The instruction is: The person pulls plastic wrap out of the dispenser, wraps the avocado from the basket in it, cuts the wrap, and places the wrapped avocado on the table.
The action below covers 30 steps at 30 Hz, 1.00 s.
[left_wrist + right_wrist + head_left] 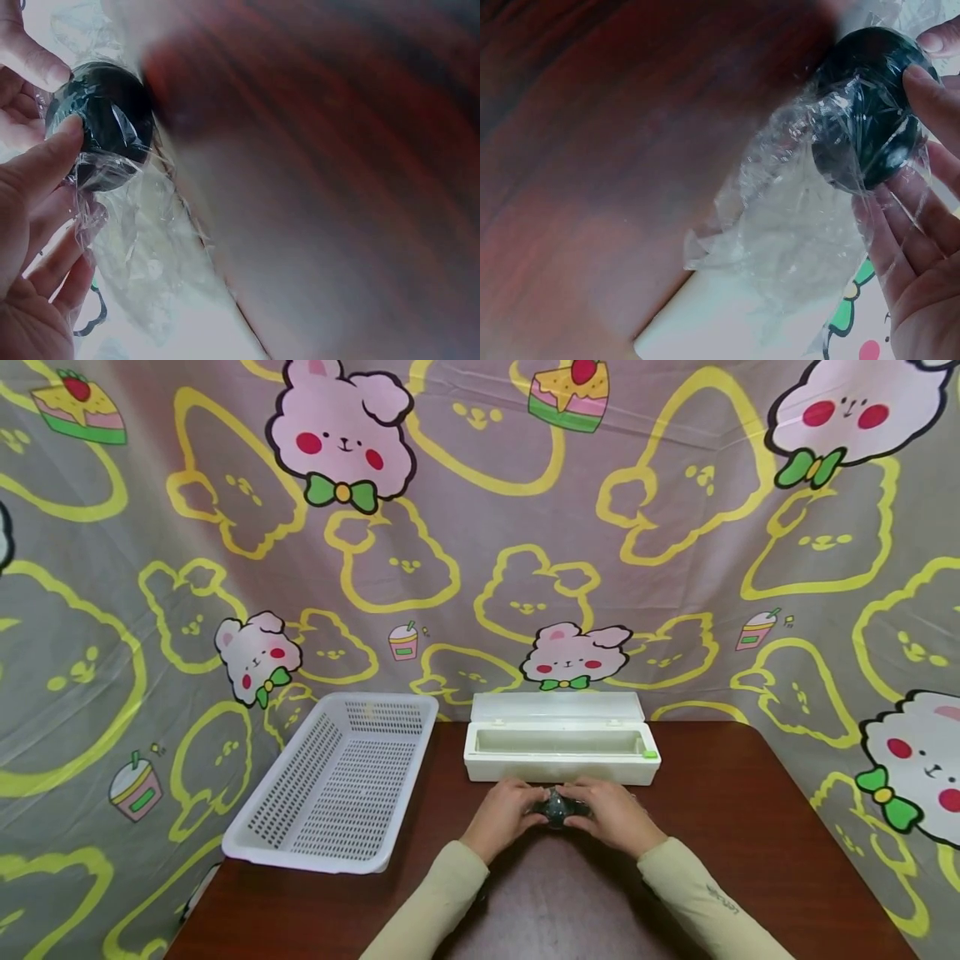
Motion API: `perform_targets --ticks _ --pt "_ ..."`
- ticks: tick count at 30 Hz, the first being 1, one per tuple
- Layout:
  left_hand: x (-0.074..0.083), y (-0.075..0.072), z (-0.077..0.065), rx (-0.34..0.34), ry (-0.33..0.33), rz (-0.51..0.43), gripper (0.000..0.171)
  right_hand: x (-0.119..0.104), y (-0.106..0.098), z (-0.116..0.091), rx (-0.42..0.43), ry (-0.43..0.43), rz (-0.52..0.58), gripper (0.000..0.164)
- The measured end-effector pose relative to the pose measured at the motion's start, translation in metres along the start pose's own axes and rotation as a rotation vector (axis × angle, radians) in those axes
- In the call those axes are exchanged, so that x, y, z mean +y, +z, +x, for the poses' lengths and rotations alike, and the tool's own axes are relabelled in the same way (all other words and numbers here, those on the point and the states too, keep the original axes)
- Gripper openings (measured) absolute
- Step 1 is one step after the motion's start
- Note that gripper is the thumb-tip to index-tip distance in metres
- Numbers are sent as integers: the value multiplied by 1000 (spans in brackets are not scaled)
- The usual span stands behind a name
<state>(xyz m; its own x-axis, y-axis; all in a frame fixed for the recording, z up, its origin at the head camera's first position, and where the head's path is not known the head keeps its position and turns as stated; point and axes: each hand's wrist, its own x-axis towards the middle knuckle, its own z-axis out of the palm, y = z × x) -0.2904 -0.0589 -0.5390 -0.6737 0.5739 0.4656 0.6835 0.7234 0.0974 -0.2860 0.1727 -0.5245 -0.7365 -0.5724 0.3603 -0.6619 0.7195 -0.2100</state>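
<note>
A smooth, dark green, rounded object (556,810) is between my two hands, in front of the long white box. Clear plastic film (780,202) wraps round it and trails off in loose, crinkled folds. On the left, my left hand (504,812) holds the object, its thumb pressed on the film over the dark surface in the left wrist view. My right hand (618,814) grips the other side, thumb on top and fingers beneath, as the right wrist view shows. Part of the object is hidden by the fingers and creased film.
Just beyond my hands stands the white box (562,771), its lid (558,706) raised and a green piece (649,754) at its right end. To the left sits a white perforated plastic basket (300,860). A patterned cloth (480,527) hangs behind the brown table (720,827).
</note>
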Motion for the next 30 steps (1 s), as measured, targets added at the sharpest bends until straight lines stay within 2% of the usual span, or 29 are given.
perform_targets --ticks 5,11,16,20,22,27,30 --pt "3 -1 0 -15 -19 23 37 3 1 2 2 -5 22 48" --pt "5 -2 -1 10 -7 54 38 3 2 2 10 -10 45 47" --pt "7 -4 -2 41 27 116 35 2 -5 1 -29 38 64 45" --pt "11 -9 -4 49 34 122 34 1 -10 0 -66 79 104 41" --pt "12 -11 -6 32 41 108 36 1 -11 -1 -78 96 139 40" --pt "12 -13 -11 -59 62 18 42 1 -12 -5 -61 112 212 31" --pt "10 -12 -14 -107 62 -53 50 2 -13 -10 -76 147 315 27"
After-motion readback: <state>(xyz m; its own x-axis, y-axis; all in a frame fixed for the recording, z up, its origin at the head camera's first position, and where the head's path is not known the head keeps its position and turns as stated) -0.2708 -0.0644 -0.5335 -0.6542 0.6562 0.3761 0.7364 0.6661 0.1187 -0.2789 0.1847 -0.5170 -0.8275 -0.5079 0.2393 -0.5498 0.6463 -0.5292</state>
